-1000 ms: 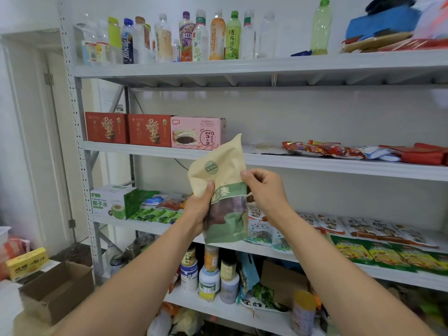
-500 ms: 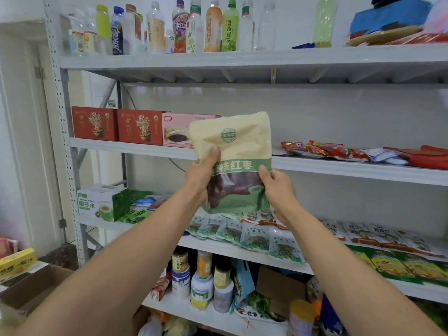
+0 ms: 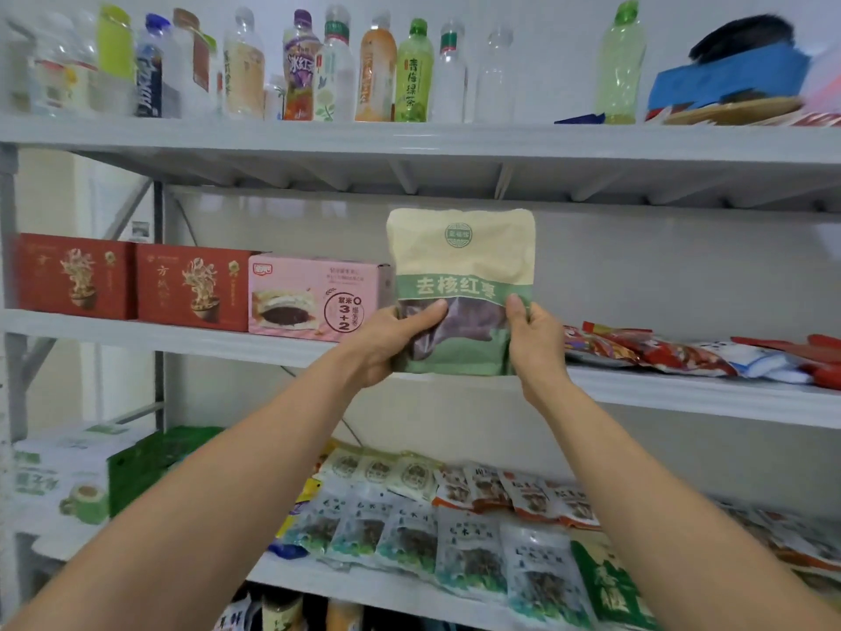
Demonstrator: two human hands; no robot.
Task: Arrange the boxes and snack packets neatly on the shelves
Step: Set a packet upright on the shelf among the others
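Observation:
A tan and green packet of red dates stands upright on the middle shelf, just right of a pink box. My left hand grips the packet's lower left side, thumb across its clear window. My right hand grips its lower right side. Two red boxes stand in a row left of the pink box. Flat red and white snack packets lie on the same shelf to the right.
Several drink bottles line the top shelf, with a blue box at its right end. The shelf below holds rows of small snack packets and a green and white box at the left.
Both hands raised the packet from chest height, turned it to face me and brought it up to the middle shelf beside the pink box. The camera moved closer to the shelves.

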